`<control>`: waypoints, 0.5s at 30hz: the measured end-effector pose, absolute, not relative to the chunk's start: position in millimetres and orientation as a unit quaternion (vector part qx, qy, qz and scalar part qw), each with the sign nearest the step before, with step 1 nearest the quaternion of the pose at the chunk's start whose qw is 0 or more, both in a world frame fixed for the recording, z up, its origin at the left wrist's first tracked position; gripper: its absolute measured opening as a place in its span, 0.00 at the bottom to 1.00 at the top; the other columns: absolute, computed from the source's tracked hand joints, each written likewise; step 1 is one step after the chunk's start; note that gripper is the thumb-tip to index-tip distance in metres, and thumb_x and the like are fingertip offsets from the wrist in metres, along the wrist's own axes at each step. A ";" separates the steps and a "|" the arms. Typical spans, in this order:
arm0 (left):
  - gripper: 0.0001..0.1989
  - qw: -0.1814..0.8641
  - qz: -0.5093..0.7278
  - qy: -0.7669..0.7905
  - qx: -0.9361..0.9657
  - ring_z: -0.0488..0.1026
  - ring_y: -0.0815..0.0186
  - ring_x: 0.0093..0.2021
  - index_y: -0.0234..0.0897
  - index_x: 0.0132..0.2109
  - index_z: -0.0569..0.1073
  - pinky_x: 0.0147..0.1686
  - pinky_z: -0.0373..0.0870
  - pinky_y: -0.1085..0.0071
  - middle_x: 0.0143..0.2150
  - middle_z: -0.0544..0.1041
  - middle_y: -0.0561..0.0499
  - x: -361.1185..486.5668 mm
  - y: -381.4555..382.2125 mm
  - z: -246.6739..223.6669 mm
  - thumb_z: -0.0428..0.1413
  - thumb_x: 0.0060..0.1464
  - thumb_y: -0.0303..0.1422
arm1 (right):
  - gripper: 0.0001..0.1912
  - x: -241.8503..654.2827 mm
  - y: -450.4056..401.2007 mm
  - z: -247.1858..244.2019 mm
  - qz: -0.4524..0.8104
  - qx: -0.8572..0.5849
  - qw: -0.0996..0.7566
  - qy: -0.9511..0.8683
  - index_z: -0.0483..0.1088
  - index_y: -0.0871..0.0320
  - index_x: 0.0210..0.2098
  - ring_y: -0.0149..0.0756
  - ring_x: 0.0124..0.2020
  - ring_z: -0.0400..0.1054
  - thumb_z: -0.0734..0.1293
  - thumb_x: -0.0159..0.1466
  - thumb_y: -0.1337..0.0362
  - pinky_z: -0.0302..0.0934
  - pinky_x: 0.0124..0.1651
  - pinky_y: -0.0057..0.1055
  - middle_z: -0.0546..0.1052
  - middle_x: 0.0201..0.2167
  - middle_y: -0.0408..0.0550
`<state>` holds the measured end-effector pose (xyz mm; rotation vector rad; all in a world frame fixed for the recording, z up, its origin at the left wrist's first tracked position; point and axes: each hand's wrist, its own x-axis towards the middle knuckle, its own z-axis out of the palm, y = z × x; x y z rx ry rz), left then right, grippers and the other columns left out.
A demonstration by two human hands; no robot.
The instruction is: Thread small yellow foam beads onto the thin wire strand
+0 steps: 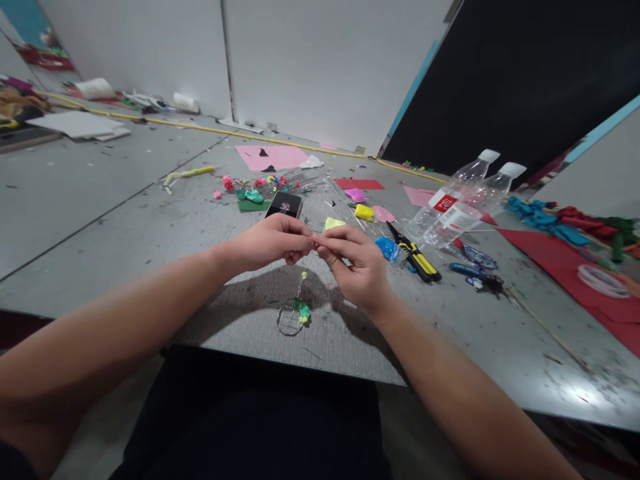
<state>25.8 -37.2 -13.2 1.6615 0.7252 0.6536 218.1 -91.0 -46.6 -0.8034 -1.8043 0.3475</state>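
Observation:
My left hand (273,241) and my right hand (357,267) meet at the fingertips above the grey table (220,320). Both are closed in a pinch, and whatever lies between the fingertips is too small to name. Below them on the table lies a small round wire frame (290,319) with green and yellow clay (302,310) on its right side. Just behind my left hand is a dark phone (284,205). A pale yellow piece (333,223) shows behind my right fingers, and a blue packet (387,249) lies to their right.
Yellow-handled pliers (420,260) and two clear plastic bottles (453,207) occupy the right. Wires with coloured clay bits (270,181) and a pink sheet (273,158) lie farther back. Red sheets (560,273) cover the far right. The table's front edge runs below my forearms.

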 end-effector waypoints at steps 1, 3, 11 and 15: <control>0.10 0.580 0.280 0.306 0.701 0.63 0.73 0.21 0.35 0.26 0.75 0.23 0.61 0.73 0.19 0.68 0.55 26.1 -37.2 -13.7 0.58 0.56 0.26 | 0.10 218.2 -90.7 -47.1 0.142 -0.342 0.535 -0.759 0.83 0.47 0.44 0.37 0.39 0.72 0.68 0.69 0.64 0.69 0.36 0.34 0.78 0.40 0.48; 0.09 0.591 0.280 0.303 0.693 0.63 0.74 0.21 0.35 0.26 0.75 0.22 0.60 0.74 0.19 0.68 0.55 26.3 -37.5 -14.3 0.58 0.55 0.25 | 0.10 218.7 -89.3 -48.9 0.131 -0.340 0.538 -0.760 0.83 0.47 0.44 0.35 0.37 0.72 0.68 0.69 0.64 0.70 0.35 0.34 0.79 0.40 0.48; 0.08 0.564 0.252 0.314 0.721 0.66 0.73 0.22 0.34 0.27 0.77 0.24 0.62 0.75 0.20 0.70 0.55 24.1 -39.1 -10.7 0.58 0.52 0.23 | 0.06 222.4 -83.6 -53.1 0.158 -0.308 0.555 -0.756 0.83 0.50 0.39 0.32 0.34 0.73 0.73 0.65 0.67 0.69 0.30 0.29 0.81 0.37 0.45; 0.09 0.543 0.248 0.326 0.734 0.67 0.72 0.23 0.35 0.26 0.76 0.25 0.64 0.74 0.20 0.71 0.54 25.4 -40.0 -9.4 0.56 0.51 0.20 | 0.04 223.3 -84.8 -50.5 0.146 -0.312 0.535 -0.772 0.82 0.52 0.40 0.32 0.33 0.73 0.72 0.67 0.65 0.67 0.29 0.30 0.81 0.37 0.45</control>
